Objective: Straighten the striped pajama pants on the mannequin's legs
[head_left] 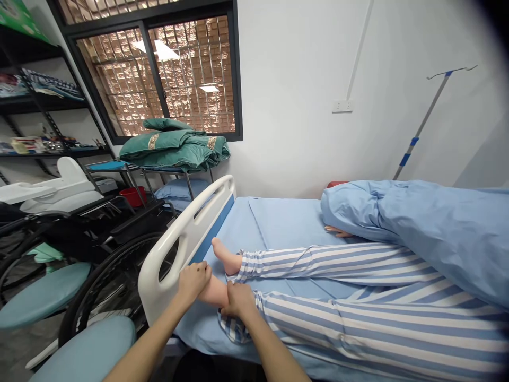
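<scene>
My left hand (194, 280) is closed around the front of the near foot (214, 291), and its toes are hidden under my fingers. Around the ankle of that leg, at the trouser cuff, my right hand (240, 301) is wrapped. The far foot (227, 257) lies bare just beyond, toes up, touched by neither hand. Both legs are in blue-and-white striped trousers (342, 318) and lie stretched out on the light blue bed sheet (274, 217). I cannot tell whether the lying figure is a person or a manikin.
A white footboard (170, 249) rises close beside my left hand. A blue quilt (433, 228) covers the upper body at right, with fingers (338, 232) showing under it. A wheelchair (119, 265) stands left of the bed; an IV pole (423, 122) stands behind it.
</scene>
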`<state>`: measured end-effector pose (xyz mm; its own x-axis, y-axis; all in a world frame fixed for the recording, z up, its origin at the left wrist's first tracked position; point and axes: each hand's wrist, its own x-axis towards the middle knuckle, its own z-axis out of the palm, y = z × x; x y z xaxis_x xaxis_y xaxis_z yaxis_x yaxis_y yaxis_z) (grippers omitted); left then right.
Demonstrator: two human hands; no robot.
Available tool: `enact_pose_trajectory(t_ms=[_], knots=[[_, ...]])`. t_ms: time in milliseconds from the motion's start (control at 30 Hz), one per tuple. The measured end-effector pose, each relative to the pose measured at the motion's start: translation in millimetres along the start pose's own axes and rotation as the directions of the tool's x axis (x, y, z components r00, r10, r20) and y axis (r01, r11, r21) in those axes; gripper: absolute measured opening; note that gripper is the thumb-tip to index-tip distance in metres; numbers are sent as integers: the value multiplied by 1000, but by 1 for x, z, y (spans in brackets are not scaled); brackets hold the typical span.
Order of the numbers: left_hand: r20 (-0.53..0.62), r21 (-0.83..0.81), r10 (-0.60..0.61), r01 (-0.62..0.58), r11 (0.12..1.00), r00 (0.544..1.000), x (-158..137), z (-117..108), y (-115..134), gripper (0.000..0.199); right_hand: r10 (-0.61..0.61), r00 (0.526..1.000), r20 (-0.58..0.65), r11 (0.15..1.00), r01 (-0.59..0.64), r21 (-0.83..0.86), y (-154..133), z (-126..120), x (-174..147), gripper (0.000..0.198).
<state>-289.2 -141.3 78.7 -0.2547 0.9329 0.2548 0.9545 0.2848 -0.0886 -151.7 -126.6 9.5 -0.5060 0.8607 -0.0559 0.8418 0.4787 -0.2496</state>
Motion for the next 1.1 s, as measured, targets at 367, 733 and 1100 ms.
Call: enact_pose_trajectory(t_ms=[367, 733, 1100], knots=[[201, 104, 286, -310, 945, 937, 35, -3, 15, 32, -43, 999, -26, 999, 44, 6, 3, 5, 3, 62], [149, 42, 173, -181, 983, 974, 24, -5, 19, 37, -32, 999, -13, 999, 33, 22, 3, 3, 2, 62], [-43, -65, -70, 68, 996, 997, 4, 3, 11, 41, -22, 1000, -16, 1000, 22, -9, 2, 4, 0, 61]])
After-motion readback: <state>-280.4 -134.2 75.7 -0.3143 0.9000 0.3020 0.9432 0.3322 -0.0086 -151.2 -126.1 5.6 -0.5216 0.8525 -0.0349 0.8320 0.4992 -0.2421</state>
